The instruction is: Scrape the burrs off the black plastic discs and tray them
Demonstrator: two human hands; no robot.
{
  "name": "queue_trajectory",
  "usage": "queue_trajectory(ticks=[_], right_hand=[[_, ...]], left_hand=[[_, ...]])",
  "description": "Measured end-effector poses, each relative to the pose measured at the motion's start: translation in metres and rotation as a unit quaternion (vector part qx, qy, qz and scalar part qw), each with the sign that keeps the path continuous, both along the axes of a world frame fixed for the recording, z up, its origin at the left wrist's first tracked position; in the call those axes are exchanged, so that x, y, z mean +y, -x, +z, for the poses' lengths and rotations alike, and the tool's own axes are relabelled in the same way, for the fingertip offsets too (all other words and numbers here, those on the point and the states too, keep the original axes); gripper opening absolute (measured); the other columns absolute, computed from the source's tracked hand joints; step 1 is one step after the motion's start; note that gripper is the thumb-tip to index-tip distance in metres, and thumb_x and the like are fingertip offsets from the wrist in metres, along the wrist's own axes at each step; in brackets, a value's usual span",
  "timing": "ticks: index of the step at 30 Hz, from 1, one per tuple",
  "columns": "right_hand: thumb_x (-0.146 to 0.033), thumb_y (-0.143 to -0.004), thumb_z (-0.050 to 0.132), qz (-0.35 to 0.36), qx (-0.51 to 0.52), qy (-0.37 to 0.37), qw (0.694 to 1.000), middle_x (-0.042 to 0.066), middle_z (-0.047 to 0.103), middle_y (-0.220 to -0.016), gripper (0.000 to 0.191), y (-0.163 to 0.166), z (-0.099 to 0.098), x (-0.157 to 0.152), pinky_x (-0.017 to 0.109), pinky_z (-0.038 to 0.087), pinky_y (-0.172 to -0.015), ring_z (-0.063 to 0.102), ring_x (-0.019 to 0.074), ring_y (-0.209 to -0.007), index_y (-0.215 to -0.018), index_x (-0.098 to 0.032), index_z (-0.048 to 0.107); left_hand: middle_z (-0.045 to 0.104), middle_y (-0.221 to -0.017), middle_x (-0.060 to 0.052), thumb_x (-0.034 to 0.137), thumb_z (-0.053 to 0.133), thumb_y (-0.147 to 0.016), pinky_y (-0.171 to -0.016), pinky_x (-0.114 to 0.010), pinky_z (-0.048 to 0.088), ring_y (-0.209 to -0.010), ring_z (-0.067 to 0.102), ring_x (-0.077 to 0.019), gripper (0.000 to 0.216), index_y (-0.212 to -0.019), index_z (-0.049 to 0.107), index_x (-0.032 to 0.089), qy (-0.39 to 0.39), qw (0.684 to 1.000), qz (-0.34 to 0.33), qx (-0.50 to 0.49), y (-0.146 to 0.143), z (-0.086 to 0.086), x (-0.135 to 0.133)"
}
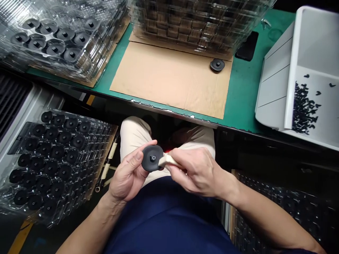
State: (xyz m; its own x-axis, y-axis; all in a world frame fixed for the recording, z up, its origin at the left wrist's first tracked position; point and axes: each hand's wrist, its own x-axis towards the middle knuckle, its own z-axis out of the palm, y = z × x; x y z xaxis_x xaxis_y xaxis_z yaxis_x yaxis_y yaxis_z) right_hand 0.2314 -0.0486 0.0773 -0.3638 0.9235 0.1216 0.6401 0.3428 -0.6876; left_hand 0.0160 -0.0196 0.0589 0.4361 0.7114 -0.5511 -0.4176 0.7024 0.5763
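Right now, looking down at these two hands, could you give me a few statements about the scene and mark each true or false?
1. The left hand holds a black disc. True.
2. Only the left hand holds something. False: the right hand grips a cream-coloured tool.
3. A second black disc sits on the cardboard sheet. True.
4. The cardboard sheet is on the floor. False: it lies on the green tabletop.
5. Small black pieces lie in the grey bin. True.
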Motion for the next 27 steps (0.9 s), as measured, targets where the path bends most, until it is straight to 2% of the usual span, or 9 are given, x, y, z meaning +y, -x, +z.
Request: queue_trajectory(ticks=[4,8,11,15,18,20,22,25,27], right_hand=[[-0.026,-0.104,0.045,-0.029,-0.023,-0.034,0.999,-0.001,0.058,-0.075,0.022,0.000,0.000,0.001,0.028,0.028,-0.058,0.049,0.0111,-0.063,-0.089,-0.017,0.059],[-0.026,-0.103,0.046,-0.018,-0.058,-0.022,0.998,-0.003,0.053,-0.066,0.024,0.001,-0.008,-0.006,0.031,0.025,-0.056,0.042,0.0114,-0.055,-0.083,-0.018,0.057],[-0.024,-0.102,0.049,-0.025,-0.086,-0.029,0.996,-0.002,0.055,-0.068,0.021,-0.002,-0.015,-0.011,0.032,0.026,-0.056,0.044,0.0121,-0.056,-0.083,-0.018,0.058],[-0.022,-0.102,0.052,-0.104,-0.009,-0.062,0.993,0.000,0.062,-0.080,0.011,-0.009,-0.010,-0.009,0.028,0.034,-0.062,0.052,0.0119,-0.064,-0.099,-0.017,0.062],[-0.019,-0.100,0.053,-0.049,0.055,-0.057,0.996,0.001,0.062,-0.080,0.008,-0.010,0.000,-0.008,0.027,0.037,-0.064,0.053,0.0124,-0.065,-0.099,-0.019,0.062],[-0.020,-0.099,0.053,-0.008,0.026,-0.049,0.998,0.000,0.059,-0.074,0.011,-0.009,0.003,-0.008,0.028,0.036,-0.062,0.051,0.0133,-0.063,-0.091,-0.019,0.061],[-0.022,-0.099,0.051,-0.014,-0.022,-0.055,0.998,0.000,0.056,-0.071,0.014,-0.007,0.004,-0.006,0.029,0.034,-0.060,0.049,0.0137,-0.061,-0.091,-0.019,0.062],[-0.026,-0.103,0.049,-0.021,-0.058,-0.104,0.993,0.000,0.054,-0.072,0.019,-0.004,0.005,-0.003,0.031,0.031,-0.059,0.044,0.0143,-0.060,-0.102,-0.016,0.065],[-0.026,-0.103,0.049,-0.010,-0.057,-0.111,0.992,0.000,0.054,-0.073,0.019,-0.003,0.006,-0.001,0.031,0.031,-0.059,0.043,0.0142,-0.060,-0.100,-0.016,0.064]], left_hand=[[0.080,-0.106,-0.009,0.039,0.081,-0.086,-0.077,-0.033,0.066,-0.083,0.076,-0.0217,0.039,-0.119,0.079,0.018,0.000,0.999,-0.038,-0.005,0.001,-0.003,0.000],[0.080,-0.101,-0.009,0.043,0.080,-0.086,-0.075,-0.031,0.065,-0.082,0.075,-0.0219,0.039,-0.117,0.080,0.018,-0.009,1.000,0.001,0.007,0.001,0.001,0.003],[0.080,-0.099,-0.010,0.045,0.078,-0.087,-0.076,-0.032,0.064,-0.080,0.076,-0.0230,0.043,-0.120,0.079,0.017,-0.023,1.000,-0.018,0.000,-0.003,0.007,0.007],[0.079,-0.100,-0.010,0.044,0.076,-0.089,-0.075,-0.035,0.065,-0.081,0.075,-0.0237,0.041,-0.121,0.079,0.018,-0.041,0.999,-0.007,-0.004,-0.009,0.011,0.010],[0.079,-0.102,-0.009,0.040,0.076,-0.090,-0.074,-0.035,0.066,-0.082,0.074,-0.0221,0.037,-0.121,0.078,0.019,-0.036,0.999,-0.003,-0.007,-0.013,0.008,0.009],[0.079,-0.100,-0.010,0.039,0.075,-0.091,-0.074,-0.034,0.066,-0.080,0.073,-0.0207,0.036,-0.120,0.079,0.018,-0.032,0.999,-0.017,-0.013,-0.013,0.004,0.007],[0.079,-0.098,-0.011,0.041,0.074,-0.091,-0.073,-0.034,0.066,-0.079,0.073,-0.0212,0.038,-0.118,0.080,0.015,-0.033,0.998,-0.043,-0.020,-0.012,0.000,0.006],[0.078,-0.102,-0.013,0.041,0.072,-0.093,-0.071,-0.036,0.066,-0.082,0.072,-0.0231,0.038,-0.120,0.079,0.016,-0.025,0.996,-0.079,-0.040,-0.010,-0.003,0.004],[0.078,-0.103,-0.012,0.041,0.071,-0.094,-0.071,-0.035,0.066,-0.083,0.072,-0.0225,0.038,-0.121,0.079,0.016,-0.014,0.996,-0.070,-0.048,-0.008,-0.002,0.003]])
